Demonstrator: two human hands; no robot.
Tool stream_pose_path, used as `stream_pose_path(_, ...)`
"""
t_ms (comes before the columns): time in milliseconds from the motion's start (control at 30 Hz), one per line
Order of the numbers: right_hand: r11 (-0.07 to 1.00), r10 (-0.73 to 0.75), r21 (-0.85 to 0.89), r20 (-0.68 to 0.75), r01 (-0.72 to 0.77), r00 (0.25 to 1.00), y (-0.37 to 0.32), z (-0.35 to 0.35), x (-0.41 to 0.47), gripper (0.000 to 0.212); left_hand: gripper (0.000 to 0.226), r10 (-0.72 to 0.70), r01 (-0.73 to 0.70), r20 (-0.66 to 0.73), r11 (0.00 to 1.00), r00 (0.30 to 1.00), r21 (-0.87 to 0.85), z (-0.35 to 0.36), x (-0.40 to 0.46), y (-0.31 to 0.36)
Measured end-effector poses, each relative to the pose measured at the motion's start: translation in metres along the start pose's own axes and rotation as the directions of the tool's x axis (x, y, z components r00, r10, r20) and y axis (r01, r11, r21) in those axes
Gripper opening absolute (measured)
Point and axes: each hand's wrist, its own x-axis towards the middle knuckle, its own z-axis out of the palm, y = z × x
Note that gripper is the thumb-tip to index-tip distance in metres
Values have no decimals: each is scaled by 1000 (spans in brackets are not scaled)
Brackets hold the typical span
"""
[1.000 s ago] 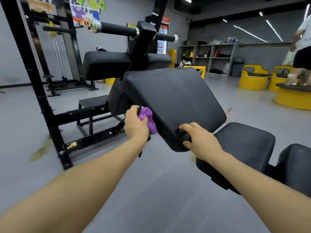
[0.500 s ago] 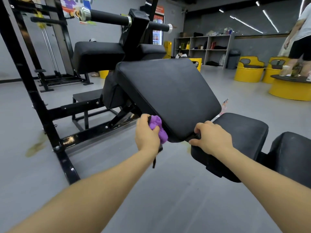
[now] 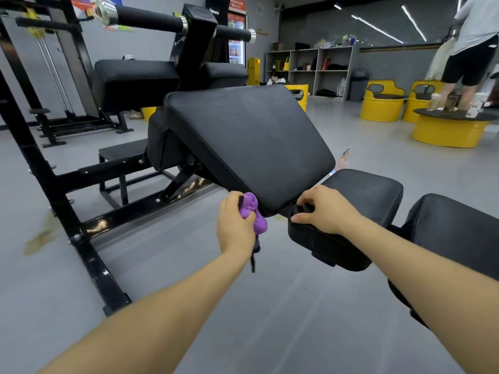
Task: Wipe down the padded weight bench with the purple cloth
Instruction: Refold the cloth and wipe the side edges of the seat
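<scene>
While wiping is under way: the person is working at the lower corner of the inclined back pad [image 3: 243,147].
Left hand [image 3: 235,225]: grip is clenching the bunched purple cloth [image 3: 252,211], pressing it against that pad's edge.
Right hand [image 3: 324,209]: fingers are curling over the seat pad [image 3: 364,195], steadying it.
Advice: spreading the cloth flatter and running long overlapping strokes would likely be covering more.
Count: one cloth, two hands, two bench pads being handled, three yellow drums.

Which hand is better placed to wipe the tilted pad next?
Left, probably. The left hand already grips the purple cloth against the tilted pad; the right hand rests on the seat pad.
</scene>
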Motion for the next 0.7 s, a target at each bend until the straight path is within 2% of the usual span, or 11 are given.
stream_pose_path(67, 999, 53, -14, 1, -53, 999, 9, -9, -4, 42, 29, -94, 89, -131, 995, 987, -45, -9, 23, 3)
stream_pose_path(133, 991, 127, -35, -11, -127, 992, 21, -14, -9, 45, 19, -174, 173, -261, 985, 950, -27, -13, 40, 10)
stream_pose_path(200, 986, 161, -26, -12, -162, 987, 29, -12, -13, 46, 17, -166, 177, -286, 984, 944, 15, -5, 32, 17)
stream_pose_path(300, 985, 148, -87, -42, -151, 988, 27, -8, -16, 47, 24, -118, 133, -233, 990, 965, 52, 12, -2, 17)
stream_pose_path(400, 984, 156, -81, -56, -161, 986, 25, -7, -17, 46, 22, -151, 157, -183, 987, 971, 19, 24, -20, 7)
stream_pose_path(433, 983, 158, -82, -60, -162, 986, 26, -7, -18, 46, 21, -159, 161, -142, 987, 977, -1, 29, -26, 5)
stream_pose_path(533, 983, 160, -80, -60, -165, 985, 26, -6, -21, 47, 23, -126, 138, 104, 984, 987, -115, 44, -51, 4)
stream_pose_path(567, 984, 156, -77, -58, -160, 986, 25, -7, -22, 48, 24, -131, 148, 137, 981, 982, -124, 46, -54, 4)
stream_pose_path(633, 986, 149, -65, -41, -151, 988, 25, -8, -22, 48, 21, -174, 182, 107, 981, 979, -73, 40, -48, 7)
stream_pose_path(700, 991, 133, -24, -3, -133, 991, 27, -11, -25, 45, 16, -158, 159, 71, 987, 985, -11, 27, -38, 7)
